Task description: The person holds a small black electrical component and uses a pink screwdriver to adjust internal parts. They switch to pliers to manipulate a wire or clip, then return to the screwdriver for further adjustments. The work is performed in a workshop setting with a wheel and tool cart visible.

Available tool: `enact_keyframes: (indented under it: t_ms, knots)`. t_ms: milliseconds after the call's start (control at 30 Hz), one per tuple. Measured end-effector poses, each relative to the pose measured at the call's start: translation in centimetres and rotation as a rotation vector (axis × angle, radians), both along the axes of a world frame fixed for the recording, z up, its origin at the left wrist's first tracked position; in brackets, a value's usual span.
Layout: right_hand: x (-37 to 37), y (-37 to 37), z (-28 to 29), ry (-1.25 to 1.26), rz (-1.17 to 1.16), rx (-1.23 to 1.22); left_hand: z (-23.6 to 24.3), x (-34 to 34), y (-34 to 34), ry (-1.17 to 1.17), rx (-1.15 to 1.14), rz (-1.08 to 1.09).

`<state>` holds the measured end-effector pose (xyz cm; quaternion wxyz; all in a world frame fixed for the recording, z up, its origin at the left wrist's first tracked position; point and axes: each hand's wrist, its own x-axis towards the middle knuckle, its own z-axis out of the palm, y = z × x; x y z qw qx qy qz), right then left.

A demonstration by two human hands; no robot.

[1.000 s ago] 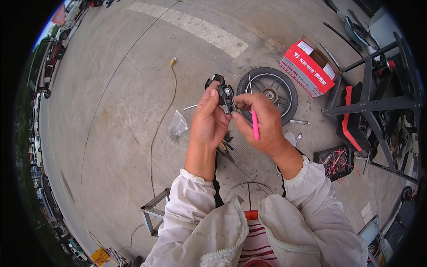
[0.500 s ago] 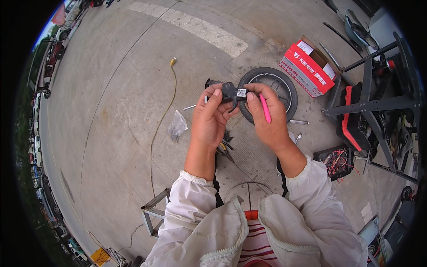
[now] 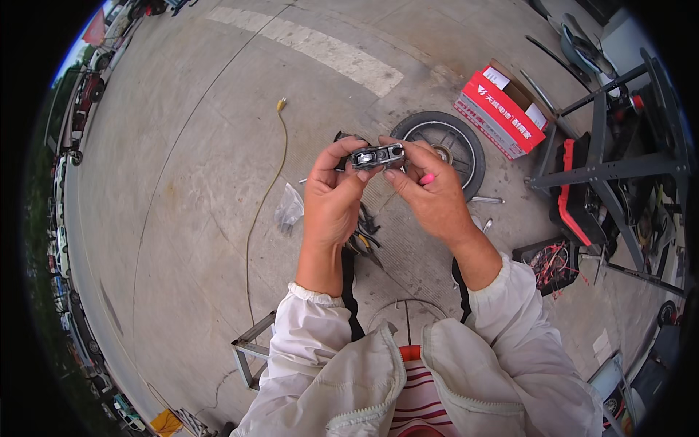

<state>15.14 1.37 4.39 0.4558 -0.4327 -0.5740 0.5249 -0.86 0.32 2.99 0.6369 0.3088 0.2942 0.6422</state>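
Two hands are raised together in front of the chest, above the concrete ground [image 3: 182, 218]. Both forearms come up from about 6 o'clock in white sleeves [image 3: 328, 342] and bend toward each other. The left hand [image 3: 331, 193] is turned with its back to the camera; its thumb and fingers are curled and closed on the left end of a small black and silver part [image 3: 377, 156]. The right hand [image 3: 429, 193] meets it from the 3 o'clock side; its thumb and first finger pinch the right end of the same part, and a thin pink tool [image 3: 427, 178] is tucked under the other bent fingers. The part sits between the fingertips, near the middle of the view, a little toward 12 o'clock. On the ground behind the hands, at about 2 o'clock, lies a small wheel [image 3: 451, 142], and beyond it a red cardboard box [image 3: 502, 109]. A yellow-tipped cable [image 3: 266, 197] runs at 10 o'clock.
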Motion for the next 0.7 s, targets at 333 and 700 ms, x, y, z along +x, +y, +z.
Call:
enact_keyframes:
  t_ms: [333,700]
  knots:
    - [0.4,0.1,0.1,-0.063,-0.030,0.187,0.0,-0.5,-0.1,0.085,0.083,-0.039]
    - [1.0,1.1,-1.3,-0.107,-0.023,0.237,0.9,-0.1,-0.2,1.071,0.485,0.249]
